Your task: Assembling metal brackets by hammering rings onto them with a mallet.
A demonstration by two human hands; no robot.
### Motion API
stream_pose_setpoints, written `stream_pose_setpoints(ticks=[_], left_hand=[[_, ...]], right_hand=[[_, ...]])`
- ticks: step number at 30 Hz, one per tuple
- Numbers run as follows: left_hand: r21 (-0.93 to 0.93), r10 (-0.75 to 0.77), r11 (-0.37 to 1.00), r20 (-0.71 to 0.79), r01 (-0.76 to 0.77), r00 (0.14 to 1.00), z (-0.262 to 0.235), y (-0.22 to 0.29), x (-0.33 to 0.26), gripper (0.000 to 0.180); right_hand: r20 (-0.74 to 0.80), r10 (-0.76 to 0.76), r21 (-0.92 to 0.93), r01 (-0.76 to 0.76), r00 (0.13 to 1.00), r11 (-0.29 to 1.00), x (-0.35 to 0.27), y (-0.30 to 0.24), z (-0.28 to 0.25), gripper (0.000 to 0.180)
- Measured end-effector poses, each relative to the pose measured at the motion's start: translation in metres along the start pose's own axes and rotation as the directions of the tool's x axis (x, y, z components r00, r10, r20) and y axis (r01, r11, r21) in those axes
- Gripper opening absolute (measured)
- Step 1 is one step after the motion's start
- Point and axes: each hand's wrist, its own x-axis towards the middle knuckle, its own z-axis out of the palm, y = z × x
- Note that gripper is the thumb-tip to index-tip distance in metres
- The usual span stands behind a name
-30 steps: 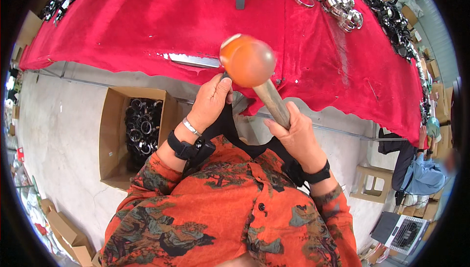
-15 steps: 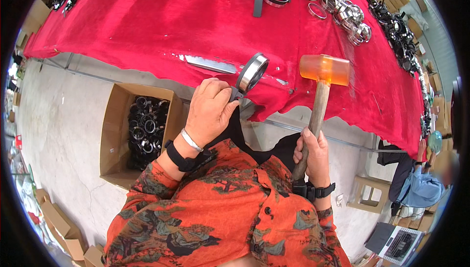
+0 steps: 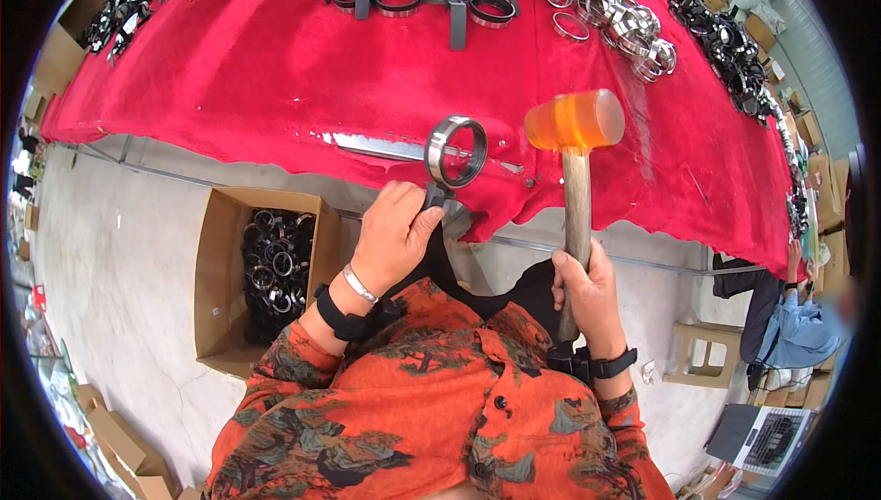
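Observation:
My left hand (image 3: 393, 232) is closed on the black handle of a ring-shaped part (image 3: 456, 152), a black ring with a silver metal band around it. The ring stands up above my fingers, by the front edge of the red-covered table (image 3: 275, 87). In my right hand (image 3: 589, 291) is the wooden shaft of a mallet (image 3: 575, 122) with a translucent orange head. The mallet is upright, its head to the right of the ring and apart from it. A bare metal strip (image 3: 385, 147) shows on the table just left of the ring.
Several black handled rings (image 3: 398, 0) lie at the table's far side, with a pile of silver metal rings (image 3: 624, 23) to their right. More black parts (image 3: 725, 50) are heaped at the right edge. A cardboard box (image 3: 211, 280) of black rings stands on the floor at left.
My left hand has turned the ring part so its opening faces me more. The mallet head has shifted a little left toward the ring. The view has also shifted slightly.

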Motion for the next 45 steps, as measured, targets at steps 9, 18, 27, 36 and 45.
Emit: stream_pose_setpoints(ticks=[9, 18, 27, 36, 45], left_hand=[[-0.553, -0.397, 0.667, 0.303, 0.499, 0.866, 0.006, -0.009, 0.002, 0.036], [-0.521, -0.38, 0.708, 0.288, 0.477, 0.879, 0.003, -0.011, 0.003, 0.038], [-0.511, -0.37, 0.721, 0.286, 0.467, 0.884, 0.003, -0.017, 0.003, 0.039], [-0.535, -0.389, 0.68, 0.316, 0.501, 0.865, -0.013, -0.016, 0.006, 0.033], [0.704, -0.485, 0.534, -0.199, 0.469, 0.852, -0.18, -0.074, -0.111, 0.026]], right_hand=[[0.064, -0.37, -0.369, 0.367, 0.927, 0.854, 0.024, -0.043, 0.036, 0.028], [0.112, -0.114, -0.255, 0.14, 0.987, 0.957, 0.036, -0.071, 0.048, 0.032], [0.273, -0.238, -0.627, 0.36, 0.932, 0.691, 0.045, -0.084, 0.049, 0.04], [0.381, 0.029, -0.412, 0.142, 0.924, 0.9, 0.042, -0.064, 0.054, 0.033], [0.178, 0.101, 0.109, -0.122, 0.979, 0.986, 0.005, -0.011, -0.015, 0.021]])
